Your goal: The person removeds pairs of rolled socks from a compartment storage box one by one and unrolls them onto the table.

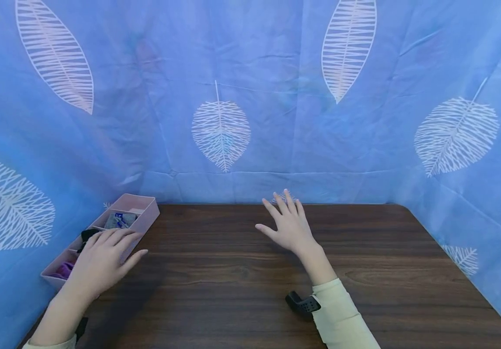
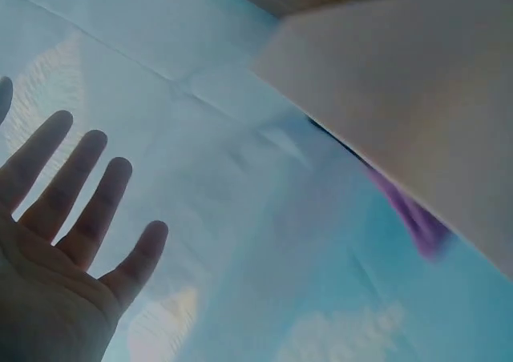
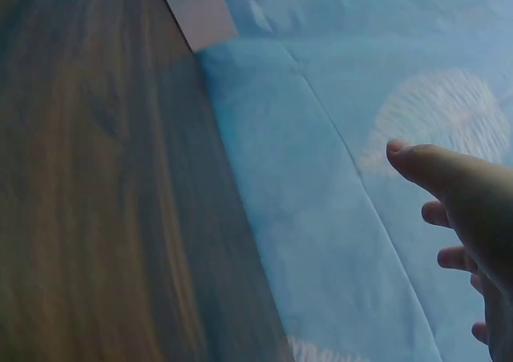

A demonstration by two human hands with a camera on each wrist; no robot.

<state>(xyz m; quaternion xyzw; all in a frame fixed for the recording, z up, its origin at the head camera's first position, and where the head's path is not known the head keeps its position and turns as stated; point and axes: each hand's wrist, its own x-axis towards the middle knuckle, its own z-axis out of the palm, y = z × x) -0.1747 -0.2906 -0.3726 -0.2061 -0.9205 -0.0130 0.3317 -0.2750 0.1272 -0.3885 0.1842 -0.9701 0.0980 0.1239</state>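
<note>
My left hand (image 1: 104, 259) hovers over the near part of a pale pink divided box (image 1: 147, 213), its fingers spread and holding nothing. The same hand (image 2: 72, 242) shows its palm side in the left wrist view, apart from the box wall (image 2: 393, 82). Inside the box lie a grey folded item with blue markings (image 1: 121, 220), something black (image 1: 88, 235) and a purple cloth (image 1: 64, 269), partly covered by my hand. Over the table's far middle, my right hand (image 1: 291, 228) has its fingers fanned out, with nothing in it.
A dark wood-grain table (image 1: 233, 291) spans the front. Blue curtain (image 1: 267, 131) with white leaf prints hangs along the back and both sides. A black strap (image 1: 302, 304) sits at my right wrist, beside a pale sleeve (image 1: 342, 315).
</note>
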